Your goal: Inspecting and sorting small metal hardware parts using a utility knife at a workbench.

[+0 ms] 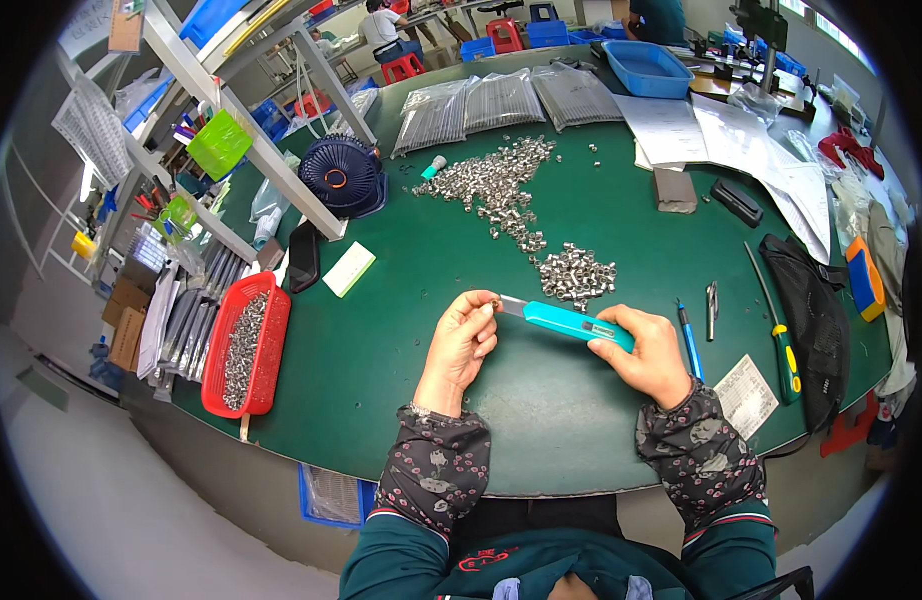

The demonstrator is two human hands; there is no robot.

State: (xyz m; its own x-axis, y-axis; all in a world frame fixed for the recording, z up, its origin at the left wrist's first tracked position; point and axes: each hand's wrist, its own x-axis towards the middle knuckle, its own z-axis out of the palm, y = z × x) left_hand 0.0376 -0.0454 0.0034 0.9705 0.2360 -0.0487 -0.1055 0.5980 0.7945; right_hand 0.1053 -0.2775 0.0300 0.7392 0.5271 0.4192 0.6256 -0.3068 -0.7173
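Between its thumb and fingertips, my left hand (459, 340) pinches a small metal ring (497, 304). My right hand (645, 350) is wrapped round the teal handle of a utility knife (571, 322). The knife's blade (514, 306) points left and its tip meets or nearly meets the ring; the exact contact is too small to tell. Just beyond the knife lies a small heap of shiny metal rings (577, 274). A larger spread of the same rings (501, 180) reaches back across the green table (401, 400).
A red basket (271, 375) of small metal parts stands at the left, near a dark fan (341, 175). Bagged rods (501, 100) and a blue tray (649, 70) lie at the back. On the right are a blue pen (689, 340), a file (781, 350) and a black bag (807, 320).
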